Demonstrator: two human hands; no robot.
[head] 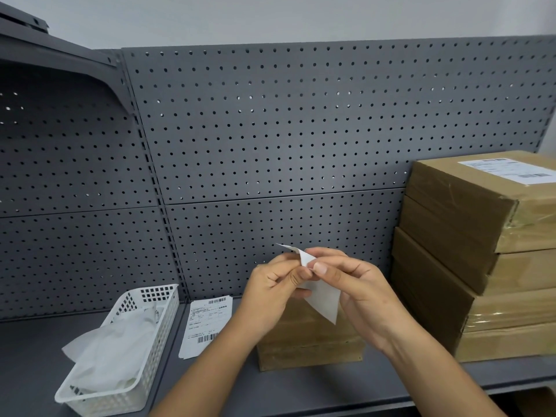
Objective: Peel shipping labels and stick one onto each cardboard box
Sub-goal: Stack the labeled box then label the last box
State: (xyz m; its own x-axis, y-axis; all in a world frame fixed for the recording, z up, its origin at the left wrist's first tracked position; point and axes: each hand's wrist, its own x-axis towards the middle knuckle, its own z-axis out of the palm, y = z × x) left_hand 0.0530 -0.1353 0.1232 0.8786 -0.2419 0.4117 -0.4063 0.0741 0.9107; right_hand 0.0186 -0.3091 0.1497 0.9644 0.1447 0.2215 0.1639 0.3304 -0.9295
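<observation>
Basket: white plastic basket [164,329] at my near left on the shelf [301,392], holding crumpled white backing sheets [111,353].
Left hand: my left hand [270,284] has its fingers curled and pinches the shipping label [323,299] at its upper part.
Right hand: my right hand [358,293] pinches the same label with thumb and fingertips, just beside the left.
Shipping label: in the air between my hands, one corner pointing up and the rest hanging down.
Cardboard box: a cardboard box [310,347] lies flat on the shelf below my hands.
Label sheets: printed label sheets [207,323] lie between basket and box.
Stack: a stack of boxes [451,236] stands at the right, with a stuck label [511,171] on its top box.
Back: grey pegboard [270,130].
</observation>
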